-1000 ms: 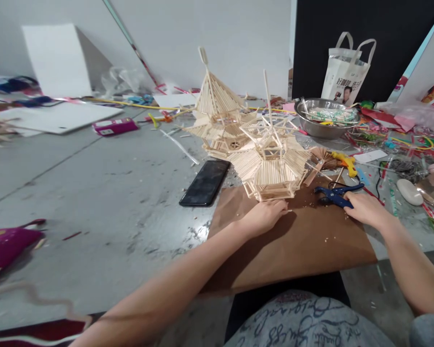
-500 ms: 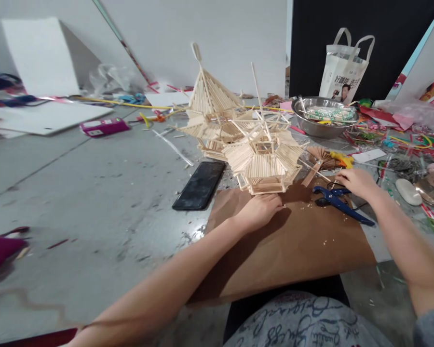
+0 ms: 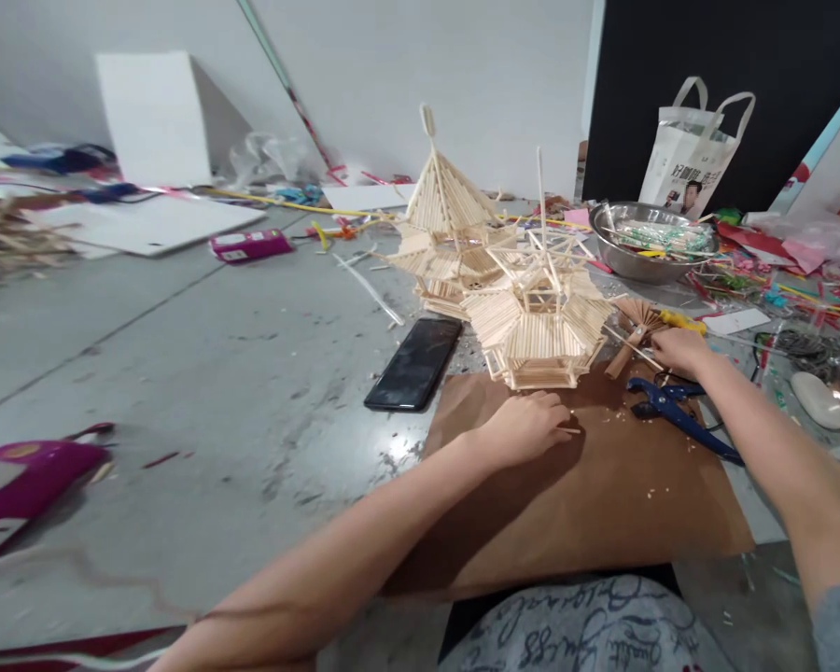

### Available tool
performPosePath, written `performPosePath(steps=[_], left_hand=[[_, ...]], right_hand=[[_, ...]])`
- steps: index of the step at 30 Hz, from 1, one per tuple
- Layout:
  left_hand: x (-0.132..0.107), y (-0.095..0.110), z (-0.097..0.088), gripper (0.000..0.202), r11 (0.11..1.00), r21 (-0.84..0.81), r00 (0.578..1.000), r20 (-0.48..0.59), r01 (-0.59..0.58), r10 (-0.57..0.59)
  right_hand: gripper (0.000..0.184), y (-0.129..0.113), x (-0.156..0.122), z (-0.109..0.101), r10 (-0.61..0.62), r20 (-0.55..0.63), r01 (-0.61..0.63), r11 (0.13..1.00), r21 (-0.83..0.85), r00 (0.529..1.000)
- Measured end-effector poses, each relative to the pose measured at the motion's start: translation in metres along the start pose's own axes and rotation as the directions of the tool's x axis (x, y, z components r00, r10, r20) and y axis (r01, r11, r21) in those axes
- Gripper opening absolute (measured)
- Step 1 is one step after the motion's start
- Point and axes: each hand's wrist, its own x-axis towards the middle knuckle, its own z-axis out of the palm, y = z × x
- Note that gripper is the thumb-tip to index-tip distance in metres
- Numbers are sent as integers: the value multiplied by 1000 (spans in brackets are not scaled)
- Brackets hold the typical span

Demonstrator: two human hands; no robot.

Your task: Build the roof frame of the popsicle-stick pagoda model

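My left hand [image 3: 526, 429] is closed above the brown sheet [image 3: 602, 523], with a short wooden stick [image 3: 568, 429] jutting from its fingertips. Just beyond it stands a pavilion model made of thin sticks [image 3: 542, 336], one long stick rising from its top. Behind that is a second stick model with a pointed roof [image 3: 444, 196]. At the sheet's right edge, my right hand [image 3: 680, 352] has its fingers pressed together beside a brown fan-shaped piece [image 3: 637, 322] and a thin stick; what they pinch is hidden. Blue-handled cutters [image 3: 682, 415] lie below this hand.
A black phone [image 3: 414, 364] lies left of the models. Farther right are a metal bowl [image 3: 648, 266] of wrapped sticks, a white bag [image 3: 693, 159], a white mouse [image 3: 814, 397] and scattered scraps. A purple tool [image 3: 35, 485] rests at far left.
My left hand has drawn back from the model's base, and a short stick now shows in its fingers. My right hand has shifted slightly toward the fan-shaped piece. The view has swung left.
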Motion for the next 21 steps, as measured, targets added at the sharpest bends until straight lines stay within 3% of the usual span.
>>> performPosePath(steps=[3, 5, 7, 9, 11, 13, 15, 17, 21], left_hand=[[-11, -6, -40, 17, 998, -50, 999, -7, 46, -47], [-21, -12, -72, 19, 997, -48, 989, -130, 67, -73], [-30, -17, -100, 18, 994, -72, 940, -325, 84, -103], [-36, -22, -120, 15, 991, -120, 828, -549, 60, -117], [-37, -28, -130, 12, 988, -125, 646, -748, 89, -152], [-33, -36, -130, 7, 982, -105, 523, -835, 156, -172], [-27, -45, -125, 7, 981, -41, 498, -857, 191, -133], [-21, -54, -119, 13, 987, 17, 557, -827, 159, -75], [-9, -65, -107, 22, 990, 98, 608, -794, 103, 15]], right_hand=[[16, 7, -7, -21, -2, 26, 2, 1000, -1, 1000], [15, 9, -16, -42, 26, 27, -26, 1000, -14, 999], [13, 1, -27, -66, 77, -76, -73, 996, 54, 994], [12, -18, -36, -89, 62, -192, -25, 981, 193, 979], [13, -46, -41, -107, 11, -352, 91, 958, 272, 936], [13, -76, -38, -118, -96, -488, 238, 942, 238, 868], [13, -103, -27, -122, -204, -578, 344, 928, 143, 790], [16, -123, -13, -121, -258, -659, 389, 919, 57, 706], [21, -144, 13, -111, -347, -731, 451, 891, -60, 587]])
